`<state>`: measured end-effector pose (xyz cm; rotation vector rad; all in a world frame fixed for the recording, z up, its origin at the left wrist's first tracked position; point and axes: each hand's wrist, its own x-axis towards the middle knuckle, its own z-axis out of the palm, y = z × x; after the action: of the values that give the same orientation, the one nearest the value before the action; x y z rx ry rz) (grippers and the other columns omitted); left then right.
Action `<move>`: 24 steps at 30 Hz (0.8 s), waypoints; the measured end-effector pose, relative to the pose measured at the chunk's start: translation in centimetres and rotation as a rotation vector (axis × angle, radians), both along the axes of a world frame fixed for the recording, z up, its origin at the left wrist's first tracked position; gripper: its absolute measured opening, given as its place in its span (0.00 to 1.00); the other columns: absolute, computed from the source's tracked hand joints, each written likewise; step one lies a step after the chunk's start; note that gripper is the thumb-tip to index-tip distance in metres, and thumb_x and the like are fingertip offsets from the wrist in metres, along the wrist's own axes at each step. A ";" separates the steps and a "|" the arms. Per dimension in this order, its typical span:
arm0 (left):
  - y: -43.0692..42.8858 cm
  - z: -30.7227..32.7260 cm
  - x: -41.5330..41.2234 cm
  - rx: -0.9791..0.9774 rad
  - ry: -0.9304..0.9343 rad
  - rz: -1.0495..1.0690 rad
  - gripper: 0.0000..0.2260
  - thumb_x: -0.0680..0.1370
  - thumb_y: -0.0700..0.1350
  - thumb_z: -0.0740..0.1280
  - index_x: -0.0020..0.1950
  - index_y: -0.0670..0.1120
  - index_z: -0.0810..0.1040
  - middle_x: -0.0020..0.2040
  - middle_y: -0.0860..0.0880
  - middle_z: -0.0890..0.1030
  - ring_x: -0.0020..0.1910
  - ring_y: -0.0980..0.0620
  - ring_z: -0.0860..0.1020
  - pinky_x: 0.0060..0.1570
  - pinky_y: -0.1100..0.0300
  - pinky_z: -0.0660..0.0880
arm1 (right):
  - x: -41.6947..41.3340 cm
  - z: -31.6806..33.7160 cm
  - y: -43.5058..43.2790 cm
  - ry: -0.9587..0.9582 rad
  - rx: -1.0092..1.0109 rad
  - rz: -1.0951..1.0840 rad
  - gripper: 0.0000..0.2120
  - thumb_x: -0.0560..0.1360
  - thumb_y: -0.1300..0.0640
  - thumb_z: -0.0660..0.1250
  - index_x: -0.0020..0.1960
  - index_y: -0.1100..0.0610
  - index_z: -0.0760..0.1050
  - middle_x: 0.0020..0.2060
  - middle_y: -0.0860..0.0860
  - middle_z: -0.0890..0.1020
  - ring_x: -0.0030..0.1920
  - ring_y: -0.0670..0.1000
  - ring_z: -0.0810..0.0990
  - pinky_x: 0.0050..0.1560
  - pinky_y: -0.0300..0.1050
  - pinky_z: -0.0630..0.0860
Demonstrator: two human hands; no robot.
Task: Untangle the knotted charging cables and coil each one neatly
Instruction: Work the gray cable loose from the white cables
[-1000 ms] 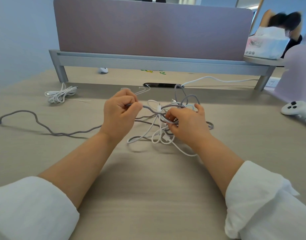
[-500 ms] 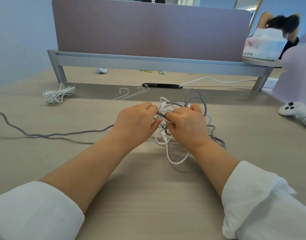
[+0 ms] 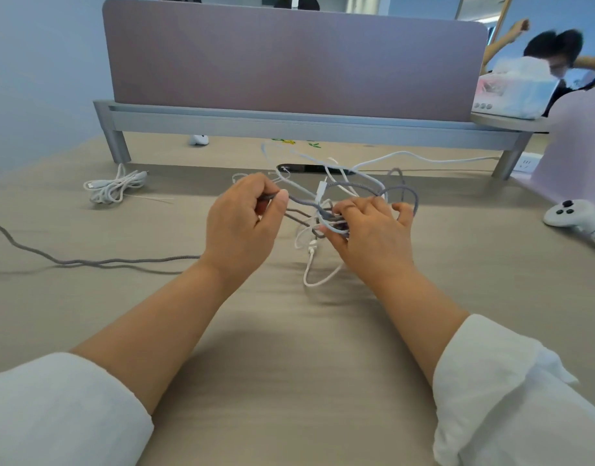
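Just above the middle of the frame, the knot [image 3: 343, 210] of grey and white cables sits between the two hands, seemingly lifted a little off the desk [image 3: 289, 364]. The left hand [image 3: 242, 227] pinches the grey cable [image 3: 301, 201] between thumb and forefinger and holds a stretch of it out to the left, I'd say to work it free of the loops. The cable's long tail lies along the desk toward the left edge. The right hand [image 3: 370, 233] clasps a few loops with thumb and first fingers, outer fingers spread, likely anchoring the mass against that pull. A white cable [image 3: 309, 267] dangles below. At upper left a bundled white cable [image 3: 116, 188] lies well apart, seemingly finished.
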<state>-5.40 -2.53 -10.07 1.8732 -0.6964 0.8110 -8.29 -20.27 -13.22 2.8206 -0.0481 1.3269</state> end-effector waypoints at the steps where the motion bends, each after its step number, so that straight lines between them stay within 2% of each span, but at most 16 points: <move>1: 0.1 0.0 0.2 -0.021 0.011 0.008 0.07 0.74 0.46 0.62 0.36 0.48 0.71 0.28 0.56 0.68 0.30 0.59 0.68 0.32 0.68 0.62 | 0.0 0.0 0.1 -0.006 -0.006 0.008 0.17 0.68 0.42 0.64 0.46 0.53 0.80 0.43 0.50 0.83 0.46 0.55 0.80 0.51 0.50 0.56; 5: 0.9 0.2 0.9 -0.116 0.047 0.029 0.08 0.74 0.45 0.62 0.36 0.45 0.70 0.28 0.55 0.67 0.30 0.59 0.67 0.32 0.68 0.62 | -0.4 0.7 -0.1 -0.120 -0.035 0.015 0.16 0.70 0.40 0.61 0.40 0.52 0.78 0.36 0.48 0.81 0.41 0.55 0.79 0.46 0.48 0.58; 8: 1.3 0.5 1.1 -0.080 0.086 0.063 0.08 0.73 0.46 0.61 0.36 0.44 0.70 0.28 0.54 0.68 0.30 0.56 0.67 0.31 0.66 0.62 | -0.7 1.1 -0.7 -0.173 -0.027 0.070 0.17 0.69 0.38 0.63 0.37 0.52 0.76 0.33 0.48 0.78 0.38 0.55 0.76 0.41 0.45 0.58; 11: 1.3 0.5 1.3 0.257 0.140 0.179 0.06 0.75 0.44 0.61 0.39 0.44 0.72 0.33 0.51 0.72 0.35 0.49 0.70 0.34 0.56 0.61 | -1.0 1.1 -1.3 -0.137 -0.043 0.178 0.17 0.68 0.40 0.67 0.36 0.54 0.74 0.33 0.49 0.77 0.36 0.55 0.76 0.39 0.43 0.60; 12: 1.2 0.4 1.3 0.361 0.132 0.201 0.05 0.76 0.43 0.60 0.43 0.44 0.74 0.37 0.49 0.75 0.39 0.46 0.72 0.36 0.56 0.61 | -1.0 1.0 -1.3 -0.122 -0.048 0.213 0.16 0.67 0.41 0.69 0.36 0.55 0.74 0.33 0.49 0.77 0.36 0.55 0.76 0.39 0.43 0.61; 15: 0.6 -0.2 0.5 0.501 0.006 0.170 0.10 0.76 0.42 0.59 0.54 0.46 0.75 0.48 0.48 0.79 0.46 0.43 0.76 0.41 0.55 0.69 | -0.8 0.8 -0.5 -0.068 -0.068 0.289 0.15 0.63 0.46 0.72 0.36 0.56 0.74 0.34 0.50 0.77 0.36 0.55 0.77 0.40 0.44 0.59; 18: -0.2 -0.7 -0.1 0.609 -0.194 0.048 0.12 0.74 0.48 0.55 0.46 0.45 0.76 0.40 0.49 0.80 0.36 0.44 0.78 0.31 0.57 0.71 | -0.5 0.4 0.3 -0.042 -0.093 0.341 0.16 0.61 0.49 0.77 0.37 0.57 0.73 0.35 0.51 0.77 0.36 0.56 0.77 0.39 0.44 0.57; 20: -0.3 -0.8 -0.1 0.619 -0.193 0.025 0.10 0.75 0.49 0.57 0.44 0.44 0.74 0.36 0.51 0.77 0.33 0.45 0.75 0.29 0.58 0.69 | -0.5 0.4 0.3 -0.047 -0.071 0.369 0.19 0.60 0.49 0.78 0.38 0.57 0.72 0.36 0.51 0.77 0.36 0.56 0.76 0.40 0.44 0.59; 22: -0.3 -0.8 -0.1 0.587 -0.125 0.023 0.07 0.77 0.48 0.63 0.45 0.45 0.73 0.35 0.54 0.73 0.33 0.47 0.73 0.32 0.58 0.67 | -0.8 0.5 0.2 -0.024 -0.013 0.392 0.23 0.59 0.42 0.75 0.42 0.56 0.72 0.38 0.49 0.77 0.38 0.54 0.76 0.43 0.43 0.60; 24: -0.1 -0.8 0.2 0.601 -0.054 0.037 0.08 0.77 0.52 0.63 0.49 0.48 0.75 0.35 0.57 0.70 0.37 0.51 0.72 0.36 0.59 0.67 | -1.4 0.9 0.2 0.031 0.095 0.424 0.28 0.60 0.33 0.68 0.47 0.54 0.72 0.42 0.45 0.77 0.41 0.48 0.76 0.48 0.43 0.60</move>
<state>-5.23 -2.66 -10.90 2.4086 -1.0231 0.7259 -9.65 -20.02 -12.37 3.0449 0.5302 1.3738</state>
